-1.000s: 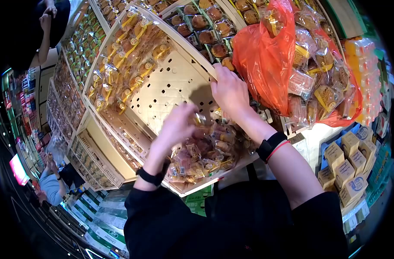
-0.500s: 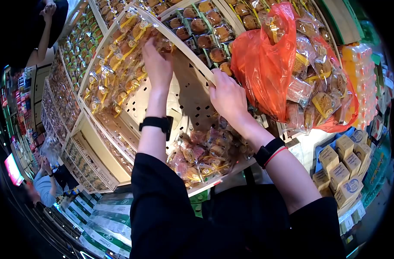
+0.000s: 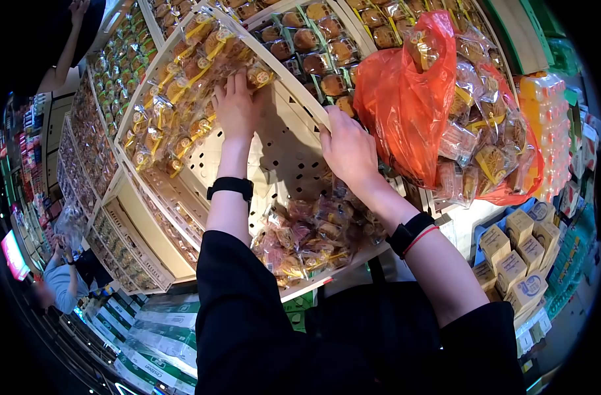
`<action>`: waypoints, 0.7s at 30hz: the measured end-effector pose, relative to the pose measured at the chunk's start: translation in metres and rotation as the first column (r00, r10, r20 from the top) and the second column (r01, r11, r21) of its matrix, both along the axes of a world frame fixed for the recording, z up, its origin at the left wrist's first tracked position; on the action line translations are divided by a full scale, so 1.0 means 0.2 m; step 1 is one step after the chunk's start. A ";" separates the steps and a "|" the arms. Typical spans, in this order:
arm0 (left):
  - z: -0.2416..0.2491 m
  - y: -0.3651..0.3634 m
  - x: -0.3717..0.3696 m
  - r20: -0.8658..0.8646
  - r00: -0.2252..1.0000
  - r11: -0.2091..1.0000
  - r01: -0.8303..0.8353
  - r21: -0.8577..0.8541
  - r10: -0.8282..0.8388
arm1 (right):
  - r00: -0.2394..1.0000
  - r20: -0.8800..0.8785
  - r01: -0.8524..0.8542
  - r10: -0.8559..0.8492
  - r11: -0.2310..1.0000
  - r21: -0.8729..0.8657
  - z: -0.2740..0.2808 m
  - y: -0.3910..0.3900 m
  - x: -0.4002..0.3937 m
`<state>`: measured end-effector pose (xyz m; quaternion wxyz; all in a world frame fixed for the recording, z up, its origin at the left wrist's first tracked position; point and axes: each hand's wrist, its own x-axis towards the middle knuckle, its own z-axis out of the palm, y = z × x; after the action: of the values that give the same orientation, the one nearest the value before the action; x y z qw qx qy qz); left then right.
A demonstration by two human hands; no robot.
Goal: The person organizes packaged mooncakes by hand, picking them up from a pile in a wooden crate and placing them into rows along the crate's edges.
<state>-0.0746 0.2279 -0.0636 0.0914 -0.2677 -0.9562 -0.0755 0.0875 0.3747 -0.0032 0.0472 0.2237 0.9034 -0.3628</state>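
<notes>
My left hand (image 3: 236,108) reaches into a cream plastic bin (image 3: 274,172) with a perforated floor. Its fingers are a little apart and touch the edge of a pile of individually wrapped pastries (image 3: 175,99) with yellow strips; the fingertips are partly hidden among the wrappers. My right hand (image 3: 350,150) is closed over the bin's right-hand rim (image 3: 294,85). Nearer my body, a second heap of wrapped pastries (image 3: 310,240) lies in the same bin. Right of my right hand, a red plastic bag (image 3: 406,99) sits spread open, with many wrapped pastries (image 3: 488,125) showing.
Neighbouring bins hold rows of packaged cakes (image 3: 317,46). At the right are bottled orange drinks (image 3: 541,125) and stacked small brown boxes (image 3: 518,253). Green-and-white cartons (image 3: 159,336) stand at lower left. Other people (image 3: 66,276) are at the left edge.
My left hand has drawn slightly back from the pile, and its fingers have straightened over the pastries. A wrapped pastry now shows beside its fingertips. My right hand stays on the rim.
</notes>
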 end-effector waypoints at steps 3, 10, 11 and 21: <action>0.01 -0.03 0.02 0.002 1.000 0.998 0.005 0.070 -0.005 | 1.000 -0.004 0.016 -0.016 1.000 -0.004 0.00 0.00 0.00; -0.06 -0.01 -0.01 -0.036 0.999 0.982 -0.016 0.190 0.024 | 1.000 0.000 0.006 -0.006 1.000 0.005 0.00 0.00 0.00; -0.06 0.00 -0.01 -0.110 0.993 0.985 -0.023 0.171 0.042 | 1.000 0.001 0.013 -0.013 1.000 0.002 0.01 0.00 0.00; -0.01 0.10 0.05 -0.196 0.977 0.952 0.132 0.276 -0.078 | 1.000 0.022 0.021 -0.021 1.000 0.002 0.02 0.00 -0.01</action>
<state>-0.0641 0.2472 -0.0654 0.2127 -0.3080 -0.9069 -0.1935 0.0863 0.3743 0.0002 0.0530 0.2370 0.9008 -0.3601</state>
